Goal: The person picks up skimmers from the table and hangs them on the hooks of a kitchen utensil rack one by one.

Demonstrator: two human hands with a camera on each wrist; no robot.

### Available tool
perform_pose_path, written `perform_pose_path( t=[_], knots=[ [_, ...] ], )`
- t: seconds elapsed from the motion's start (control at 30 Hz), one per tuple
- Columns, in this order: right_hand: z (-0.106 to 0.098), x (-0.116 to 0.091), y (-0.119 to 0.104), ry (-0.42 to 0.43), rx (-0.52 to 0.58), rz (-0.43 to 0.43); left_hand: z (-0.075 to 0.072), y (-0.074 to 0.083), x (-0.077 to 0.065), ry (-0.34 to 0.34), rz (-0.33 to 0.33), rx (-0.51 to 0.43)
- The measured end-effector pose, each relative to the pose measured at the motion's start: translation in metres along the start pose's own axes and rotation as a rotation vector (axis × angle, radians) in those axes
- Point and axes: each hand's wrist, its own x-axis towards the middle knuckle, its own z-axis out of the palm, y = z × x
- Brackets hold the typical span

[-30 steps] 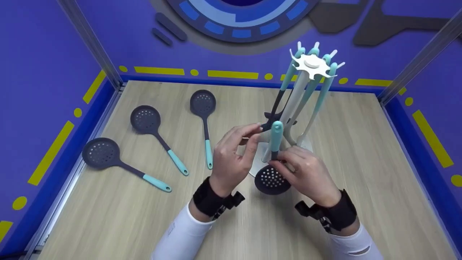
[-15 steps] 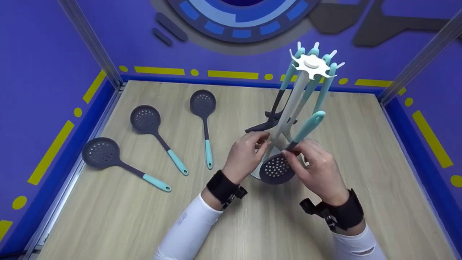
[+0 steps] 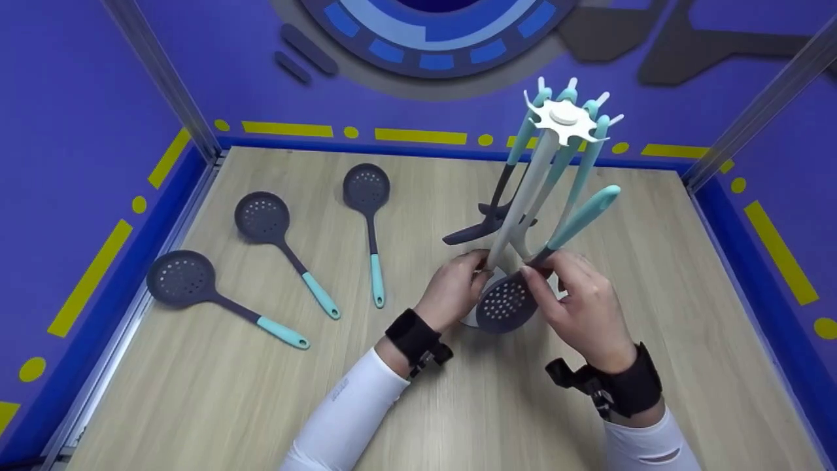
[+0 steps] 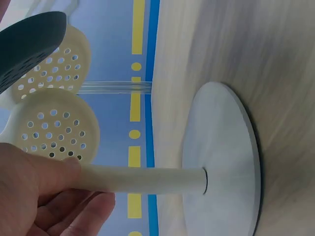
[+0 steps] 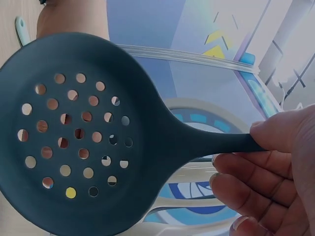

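My right hand (image 3: 584, 313) pinches the neck of a dark grey skimmer (image 3: 507, 305) with a turquoise handle. The handle slants up to the right, and the perforated head faces me in the right wrist view. With my left hand (image 3: 450, 289) I grip the pale pole (image 4: 147, 180) of a utensil stand low down, just above its round base (image 4: 221, 147). The stand's white hooked top (image 3: 563, 114) carries several utensils by turquoise handles. Among them are a dark one (image 3: 472, 233) and cream skimmers (image 4: 54, 128). The held skimmer's head hides part of the base.
Three more dark skimmers with turquoise handles lie on the wooden table at left: one skimmer (image 3: 181, 279) nearest me, a second skimmer (image 3: 262, 217) behind it, and a third skimmer (image 3: 366, 188) farther right. Blue panels (image 3: 418, 104) enclose the table's back and sides.
My left hand has moved right, from beside the hanging dark utensil to the stand's pole. The held skimmer has tilted, its handle swinging right, while my right hand has shifted slightly right.
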Motion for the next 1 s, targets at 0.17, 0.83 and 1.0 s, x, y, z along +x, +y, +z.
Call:
perform_pose_path(
  t=[0.17, 0.83, 1.0],
  knots=[
    [-0.0005, -0.0003, -0.0005, -0.001, -0.015, 0.02, 0.0023, -0.0011, -0.0004, 0.015, -0.004, -0.005],
    [-0.0002, 0.0013, -0.0002, 0.048, 0.043, 0.077, 0.0071, -0.0039, -0.0005, 0.109, -0.025, -0.044],
    [-0.0011, 0.0021, 0.0018, 0.071, 0.05, 0.108, 0.0083, -0.0038, -0.0004, 0.133, -0.009, -0.063]
  ],
)
